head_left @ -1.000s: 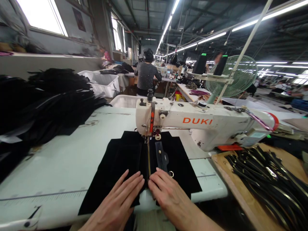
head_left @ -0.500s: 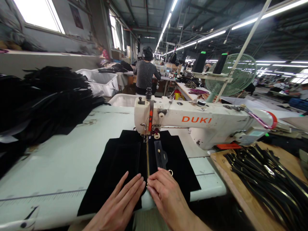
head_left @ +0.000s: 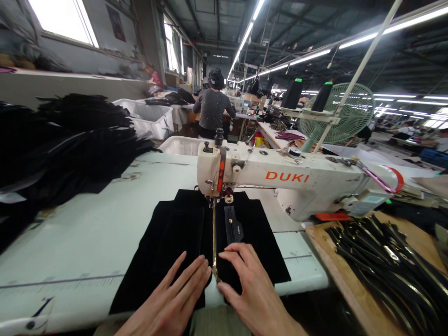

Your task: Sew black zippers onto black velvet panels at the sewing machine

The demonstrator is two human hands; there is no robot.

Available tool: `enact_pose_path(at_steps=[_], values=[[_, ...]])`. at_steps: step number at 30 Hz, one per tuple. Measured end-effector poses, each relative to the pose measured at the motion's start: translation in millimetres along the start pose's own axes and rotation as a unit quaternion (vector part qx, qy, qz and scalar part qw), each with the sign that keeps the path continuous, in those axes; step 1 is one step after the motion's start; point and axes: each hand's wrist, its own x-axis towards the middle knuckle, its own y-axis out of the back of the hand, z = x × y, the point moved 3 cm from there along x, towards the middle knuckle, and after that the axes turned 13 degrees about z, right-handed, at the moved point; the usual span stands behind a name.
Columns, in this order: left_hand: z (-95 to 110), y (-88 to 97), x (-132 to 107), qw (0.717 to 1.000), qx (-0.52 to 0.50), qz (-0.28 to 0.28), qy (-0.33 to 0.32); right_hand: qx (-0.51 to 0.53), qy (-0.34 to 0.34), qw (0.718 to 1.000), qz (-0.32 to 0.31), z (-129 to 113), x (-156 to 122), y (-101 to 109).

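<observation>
Black fabric panels (head_left: 161, 242) lie on the sewing machine table, joined along a gold-toothed zipper (head_left: 214, 233) that runs up under the machine's presser foot (head_left: 212, 201). My left hand (head_left: 178, 291) rests flat on the left panel, fingers stretched out, tips beside the zipper. On the right panel is my right hand (head_left: 250, 284), its thumb spread from its fingers. The thumb tip is at the zipper's near end, by the metal slider (head_left: 215, 271); the fingertips lie just right of the teeth. A black patch with a small zipper (head_left: 234, 225) shows above them.
The white sewing machine (head_left: 252, 170) stands across the far side. A dark stack of cut pieces (head_left: 80, 144) is at left. More zippers (head_left: 388, 261) lie on a wooden board (head_left: 322, 238) at right. Beyond are a white bin (head_left: 147, 119) and a seated person (head_left: 213, 107).
My right hand has loosened from a closed pinch at the zipper; its fingers have lifted and spread from the thumb, uncovering the slider. The left hand stays flat in place.
</observation>
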Motion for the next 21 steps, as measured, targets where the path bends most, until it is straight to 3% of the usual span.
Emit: enact_pose_path(at_steps=[8,10,16,21], values=[[-2,-5.8,-6,0.999,-0.016,-0.045,0.024,-0.011,0.126,0.991,0.048,-8,0,-14],[-2,-4.6,-5,0.999,-0.022,-0.034,0.035,-0.001,0.127,0.991,0.048,-8,2,-15],[-4,3.1,-3,0.991,-0.074,0.070,0.086,0.032,0.108,0.992,0.052,-5,3,-16],[-6,1.9,-6,0.994,-0.066,0.057,0.071,0.047,0.090,0.992,0.074,-4,4,-18]])
